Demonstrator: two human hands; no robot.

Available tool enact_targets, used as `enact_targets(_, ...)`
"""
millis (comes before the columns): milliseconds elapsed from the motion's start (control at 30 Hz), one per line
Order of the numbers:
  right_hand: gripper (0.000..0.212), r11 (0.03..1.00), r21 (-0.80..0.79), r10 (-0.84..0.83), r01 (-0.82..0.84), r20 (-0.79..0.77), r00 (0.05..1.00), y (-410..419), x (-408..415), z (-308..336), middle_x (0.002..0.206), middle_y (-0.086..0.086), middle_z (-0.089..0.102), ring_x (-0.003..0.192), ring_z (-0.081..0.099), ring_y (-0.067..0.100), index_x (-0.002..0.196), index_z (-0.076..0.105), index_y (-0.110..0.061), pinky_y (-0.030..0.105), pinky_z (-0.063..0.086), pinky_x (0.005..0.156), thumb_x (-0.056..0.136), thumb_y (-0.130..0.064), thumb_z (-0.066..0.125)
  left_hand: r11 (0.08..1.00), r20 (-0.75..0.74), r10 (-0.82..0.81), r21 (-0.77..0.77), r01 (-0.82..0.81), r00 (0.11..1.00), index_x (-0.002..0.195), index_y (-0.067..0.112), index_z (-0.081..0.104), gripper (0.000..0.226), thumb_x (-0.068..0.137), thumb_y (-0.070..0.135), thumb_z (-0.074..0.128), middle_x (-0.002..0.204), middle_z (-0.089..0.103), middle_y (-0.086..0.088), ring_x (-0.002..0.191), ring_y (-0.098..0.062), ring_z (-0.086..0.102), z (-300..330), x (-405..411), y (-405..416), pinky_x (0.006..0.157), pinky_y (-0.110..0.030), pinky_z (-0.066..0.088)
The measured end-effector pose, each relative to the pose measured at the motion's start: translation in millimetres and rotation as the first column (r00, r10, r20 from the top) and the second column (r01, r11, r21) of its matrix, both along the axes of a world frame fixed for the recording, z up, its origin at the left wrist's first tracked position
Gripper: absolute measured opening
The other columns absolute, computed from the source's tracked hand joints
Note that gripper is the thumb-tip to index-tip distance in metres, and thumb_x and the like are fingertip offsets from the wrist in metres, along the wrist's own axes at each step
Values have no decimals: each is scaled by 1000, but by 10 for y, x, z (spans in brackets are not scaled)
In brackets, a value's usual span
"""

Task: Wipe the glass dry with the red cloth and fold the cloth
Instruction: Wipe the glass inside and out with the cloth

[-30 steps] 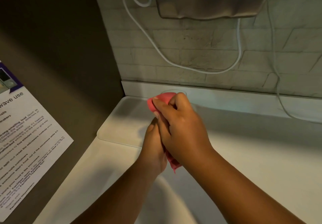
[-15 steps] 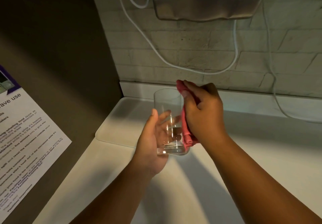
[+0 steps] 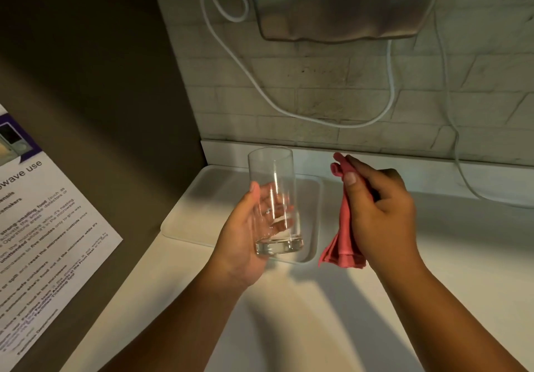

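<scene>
Gripped upright in the left hand (image 3: 245,238), the glass (image 3: 274,201) hangs above the white tray (image 3: 185,221). Half a second ago the red cloth (image 3: 344,235) touched it; now the right hand (image 3: 381,215), closed on the cloth, is apart. Wiping seems finished; folding remains.

White tray (image 3: 185,221) on pale counter (image 3: 433,256), printed notice (image 3: 43,227) left, cables (image 3: 260,88) on brick wall (image 3: 332,88).
</scene>
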State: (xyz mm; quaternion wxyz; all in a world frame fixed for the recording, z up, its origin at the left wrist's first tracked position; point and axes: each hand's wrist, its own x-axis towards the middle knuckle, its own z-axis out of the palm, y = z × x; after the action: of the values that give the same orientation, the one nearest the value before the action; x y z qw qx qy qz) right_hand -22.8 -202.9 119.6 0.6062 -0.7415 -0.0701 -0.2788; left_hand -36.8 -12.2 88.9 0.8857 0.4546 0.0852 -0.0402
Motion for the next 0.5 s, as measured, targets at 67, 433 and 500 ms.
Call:
enact_targets(67,27,999,-50,-10,12,55,998,37,-66,-2,95,-1,57,89,59,4,123,68,-34,7,43,79,97,-27,62,998,-7,0,-56,0,1000,128,10,73,64,86,57,65,108,77,-14,96,-30,74,-5,3,-13,83,-43,58)
enact_targets(433,37,937,-344,147,-65,220,964,335,-327,-51,95,-2,49,82,52,6,130,65,-17,17,48,68,93,-17,66,992,-4,-41,-117,40,999,124,9,73,61,102,58,45,110,76,-16,100,-30,73,-56,52,-73,90,-46,56)
enact_targets(500,34,859,-505,207,-86,188,960,396,-385,-42,98,-7,47,79,49,6,129,66,-20,22,50,63,96,-23,61,991,-32,-47,-127,43,998,119,7,76,61,100,59,50,105,79,-17,98,-29,77,-68,40,-60,87,-41,62)
